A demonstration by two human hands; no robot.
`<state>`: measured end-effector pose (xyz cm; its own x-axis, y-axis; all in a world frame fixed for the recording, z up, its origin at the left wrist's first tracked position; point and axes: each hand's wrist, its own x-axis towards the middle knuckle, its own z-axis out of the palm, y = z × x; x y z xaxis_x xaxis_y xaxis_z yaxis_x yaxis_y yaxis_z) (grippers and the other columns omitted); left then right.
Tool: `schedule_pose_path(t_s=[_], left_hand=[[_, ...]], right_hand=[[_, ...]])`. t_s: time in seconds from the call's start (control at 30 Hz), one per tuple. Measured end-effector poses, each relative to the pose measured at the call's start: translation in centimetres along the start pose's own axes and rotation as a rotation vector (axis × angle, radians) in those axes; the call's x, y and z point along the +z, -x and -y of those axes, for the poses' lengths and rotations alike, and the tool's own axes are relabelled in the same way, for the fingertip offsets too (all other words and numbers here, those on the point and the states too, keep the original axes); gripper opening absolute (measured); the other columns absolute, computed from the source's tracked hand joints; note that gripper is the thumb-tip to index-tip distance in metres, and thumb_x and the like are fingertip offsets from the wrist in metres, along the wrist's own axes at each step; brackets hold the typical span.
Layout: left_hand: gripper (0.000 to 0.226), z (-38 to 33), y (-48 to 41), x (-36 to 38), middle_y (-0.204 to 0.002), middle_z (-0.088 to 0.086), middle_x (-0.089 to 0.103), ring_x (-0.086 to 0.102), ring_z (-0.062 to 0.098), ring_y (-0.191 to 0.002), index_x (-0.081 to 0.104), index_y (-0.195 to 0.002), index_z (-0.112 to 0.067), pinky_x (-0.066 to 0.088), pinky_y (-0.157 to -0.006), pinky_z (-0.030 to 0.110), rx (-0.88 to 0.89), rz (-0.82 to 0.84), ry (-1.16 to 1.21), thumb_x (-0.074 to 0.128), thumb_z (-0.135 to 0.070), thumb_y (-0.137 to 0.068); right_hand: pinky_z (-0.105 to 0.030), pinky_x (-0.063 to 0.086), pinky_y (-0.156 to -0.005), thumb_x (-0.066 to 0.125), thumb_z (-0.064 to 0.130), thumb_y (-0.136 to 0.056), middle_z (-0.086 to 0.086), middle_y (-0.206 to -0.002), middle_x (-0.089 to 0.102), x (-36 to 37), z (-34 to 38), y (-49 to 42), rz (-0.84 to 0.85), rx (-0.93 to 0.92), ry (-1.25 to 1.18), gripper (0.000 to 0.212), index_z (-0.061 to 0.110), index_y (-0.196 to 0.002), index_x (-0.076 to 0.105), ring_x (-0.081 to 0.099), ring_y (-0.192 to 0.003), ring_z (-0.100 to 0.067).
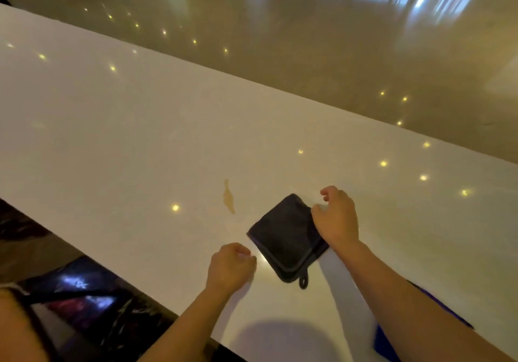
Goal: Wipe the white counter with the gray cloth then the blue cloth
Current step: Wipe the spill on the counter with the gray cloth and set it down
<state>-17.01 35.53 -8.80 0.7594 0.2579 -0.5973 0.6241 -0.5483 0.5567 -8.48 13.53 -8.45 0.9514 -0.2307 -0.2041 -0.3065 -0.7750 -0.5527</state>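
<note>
A dark gray folded cloth (284, 237) with a small hanging loop lies flat on the white counter (126, 126). My right hand (335, 216) rests on the cloth's right edge with the thumb pressed to it and the fingers curled. Just left of the cloth, my left hand (231, 263) is curled in a loose fist with nothing in it, a small gap from the cloth's near corner. A yellowish spill (229, 197) marks the counter beyond and left of the cloth. The blue cloth (385, 343) lies under my right forearm, mostly hidden.
The counter's far edge runs diagonally above a glossy brown floor (308, 39). Its near edge drops to a dark marbled floor (84, 291) at bottom left. Ceiling lights reflect as bright dots on the counter.
</note>
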Motion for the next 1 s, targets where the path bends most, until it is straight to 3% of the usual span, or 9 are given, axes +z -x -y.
schedule_pose_path(t_s=[0.1, 0.2, 0.3, 0.43, 0.5, 0.57, 0.63, 0.7, 1.0], left_hand=[[0.028, 1.7, -3.1, -3.0, -0.113, 0.008, 0.070, 0.066, 0.024, -0.101, 0.065, -0.117, -0.015, 0.051, -0.084, 0.031, 0.204, -0.282, -0.039, 0.062, -0.031, -0.094], [0.062, 4.0, -7.2, -5.4, -0.154, 0.020, 0.040, 0.035, 0.038, -0.141, 0.042, -0.146, -0.012, 0.034, -0.114, 0.050, 0.145, -0.503, -0.284, 0.052, -0.047, -0.096], [0.081, 7.1, -10.7, -7.5, -0.167, 0.020, 0.001, -0.004, 0.042, -0.152, 0.009, -0.158, -0.016, 0.001, -0.123, 0.057, 0.004, -0.472, -0.490, 0.025, -0.065, -0.095], [0.085, 9.6, -12.4, -7.9, -0.168, 0.015, -0.007, -0.011, 0.037, -0.153, -0.004, -0.159, -0.021, -0.002, -0.124, 0.056, 0.027, -0.464, -0.550, 0.007, -0.072, -0.092], [0.085, 9.6, -12.4, -7.8, -0.168, 0.014, -0.005, -0.010, 0.036, -0.154, -0.004, -0.159, -0.022, -0.002, -0.124, 0.055, 0.027, -0.487, -0.545, 0.006, -0.073, -0.091], [0.085, 9.5, -12.1, -7.9, -0.168, 0.013, -0.007, -0.011, 0.035, -0.154, -0.006, -0.159, -0.024, -0.003, -0.124, 0.054, 0.013, -0.473, -0.543, 0.005, -0.073, -0.091], [0.084, 9.4, -12.1, -7.9, -0.168, 0.012, -0.010, -0.013, 0.035, -0.154, -0.008, -0.159, -0.024, -0.003, -0.124, 0.053, 0.021, -0.478, -0.550, 0.004, -0.073, -0.091], [0.084, 9.3, -12.3, -8.0, -0.168, 0.011, -0.011, -0.014, 0.034, -0.154, -0.009, -0.159, -0.025, -0.004, -0.124, 0.053, 0.005, -0.470, -0.542, 0.004, -0.073, -0.090], [0.087, 9.3, -12.3, -8.2, -0.168, 0.013, -0.015, -0.020, 0.035, -0.152, -0.010, -0.158, -0.023, -0.004, -0.123, 0.056, 0.000, -0.399, -0.536, 0.003, -0.075, -0.090]], right_hand=[[-0.054, 0.031, -0.117, 0.044, 0.061, -0.097, -0.014, -0.161, 0.035, 3.5, 1.5, 1.2, 0.168, -0.187, 0.261, 0.067, 0.028, -0.155, 0.035, 0.035, -0.145, -0.039], [-0.067, 0.004, -0.122, 0.024, 0.077, -0.094, -0.014, -0.173, -0.004, 8.4, 1.9, 4.8, 0.292, -0.136, 0.476, 0.090, 0.023, -0.165, 0.007, -0.001, -0.156, -0.045], [-0.069, 0.009, -0.119, 0.036, 0.073, -0.095, -0.008, -0.173, 0.004, 12.7, 0.1, 13.1, 0.320, -0.662, 0.440, 0.083, 0.025, -0.162, 0.027, 0.008, -0.157, -0.041], [-0.062, -0.004, -0.123, 0.034, 0.065, -0.102, 0.002, -0.173, 0.010, 12.9, -2.5, 13.3, 0.522, -1.218, 0.487, 0.067, 0.039, -0.162, 0.019, 0.007, -0.159, -0.032], [-0.064, 0.011, -0.122, 0.039, 0.060, -0.102, -0.001, -0.172, 0.019, 11.1, -1.7, 5.7, 0.385, -1.161, 0.511, 0.063, 0.039, -0.160, 0.028, 0.015, -0.157, -0.034], [-0.069, 0.021, -0.118, 0.035, 0.060, -0.101, -0.007, -0.170, 0.022, 9.0, -0.3, -3.9, 0.184, -0.771, 0.561, 0.066, 0.033, -0.160, 0.031, 0.019, -0.155, -0.041], [-0.071, 0.013, -0.119, 0.023, 0.062, -0.102, -0.011, -0.172, 0.011, 7.3, 1.1, -11.4, 0.035, -0.283, 0.557, 0.071, 0.027, -0.164, 0.020, 0.009, -0.155, -0.045], [-0.072, 0.008, -0.119, 0.018, 0.061, -0.101, -0.015, -0.172, 0.004, 8.2, 3.5, -13.6, -0.006, -0.020, 0.486, 0.075, 0.021, -0.164, 0.014, 0.003, -0.155, -0.047], [-0.071, 0.018, -0.114, 0.052, 0.068, -0.085, -0.006, -0.173, 0.008, 16.0, 2.7, 12.7, 0.274, -0.757, 0.485, 0.080, 0.044, -0.158, 0.030, 0.002, -0.157, -0.042]])
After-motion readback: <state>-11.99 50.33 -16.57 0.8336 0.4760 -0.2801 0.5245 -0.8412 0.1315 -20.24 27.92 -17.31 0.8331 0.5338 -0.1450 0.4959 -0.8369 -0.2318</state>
